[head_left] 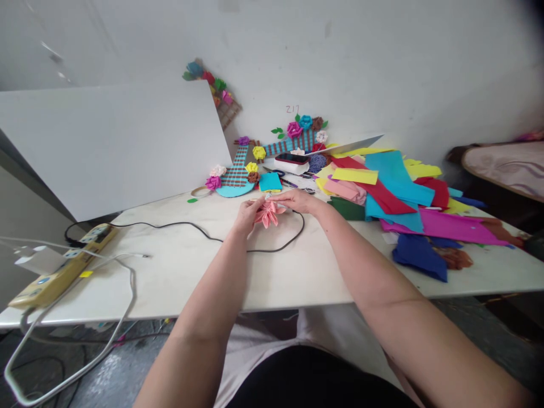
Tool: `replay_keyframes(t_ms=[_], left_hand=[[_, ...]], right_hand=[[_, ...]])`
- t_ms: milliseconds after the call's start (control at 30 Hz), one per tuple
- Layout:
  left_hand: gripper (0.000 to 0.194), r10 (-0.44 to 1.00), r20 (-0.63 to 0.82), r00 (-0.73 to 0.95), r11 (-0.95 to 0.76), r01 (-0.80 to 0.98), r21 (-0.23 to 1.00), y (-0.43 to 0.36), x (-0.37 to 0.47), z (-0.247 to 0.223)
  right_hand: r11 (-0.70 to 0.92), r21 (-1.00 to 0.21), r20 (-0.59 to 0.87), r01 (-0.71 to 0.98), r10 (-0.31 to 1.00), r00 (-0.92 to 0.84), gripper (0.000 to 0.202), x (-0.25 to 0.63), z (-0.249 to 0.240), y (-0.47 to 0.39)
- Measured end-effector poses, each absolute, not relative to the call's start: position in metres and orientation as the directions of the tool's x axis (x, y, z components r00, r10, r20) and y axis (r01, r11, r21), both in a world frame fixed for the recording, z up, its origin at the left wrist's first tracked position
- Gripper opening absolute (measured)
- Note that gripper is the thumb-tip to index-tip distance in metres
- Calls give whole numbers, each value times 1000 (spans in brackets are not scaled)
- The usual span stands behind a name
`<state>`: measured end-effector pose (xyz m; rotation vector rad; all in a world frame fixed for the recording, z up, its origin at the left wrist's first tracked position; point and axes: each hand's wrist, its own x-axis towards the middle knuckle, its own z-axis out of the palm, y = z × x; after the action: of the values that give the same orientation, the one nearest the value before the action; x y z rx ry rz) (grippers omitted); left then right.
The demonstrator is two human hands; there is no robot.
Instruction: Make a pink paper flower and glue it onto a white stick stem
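While the left hand's fingers grip its side, the pink flower shows creased, pointed petals, fanned; right hand at its top, finger closure unclear.

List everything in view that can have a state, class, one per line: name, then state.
Pink flower: petals spread
Left hand: closed on the flower's left side
Right hand: fingers extended over the flower; grip unclear
Black cable: plugged into the power strip, curving across the table
White adapter: plugged in
White cable: one end loose
Phone: lying on a white box, screen dark
White board: standing on edge
Coloured paper: heaped, overlapping
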<state>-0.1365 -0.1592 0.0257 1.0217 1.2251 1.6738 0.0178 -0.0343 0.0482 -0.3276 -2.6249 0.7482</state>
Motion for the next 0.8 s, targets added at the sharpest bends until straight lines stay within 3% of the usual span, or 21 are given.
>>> replay_keyframes(t_ms=[200, 500, 800], left_hand=[[36, 922, 144, -359, -209, -148, 967, -160, -136, 27], [15, 928, 159, -337, -224, -164, 961, -158, -141, 22], [19, 933, 138, -332, -204, -173, 964, -156, -143, 21]], right_hand=[[854, -506, 325, 117, 315, -892, 34, 17, 48, -36], [856, -489, 334, 168, 361, -870, 34, 18, 54, -42], [857, -497, 324, 135, 327, -888, 35, 17, 54, -43]])
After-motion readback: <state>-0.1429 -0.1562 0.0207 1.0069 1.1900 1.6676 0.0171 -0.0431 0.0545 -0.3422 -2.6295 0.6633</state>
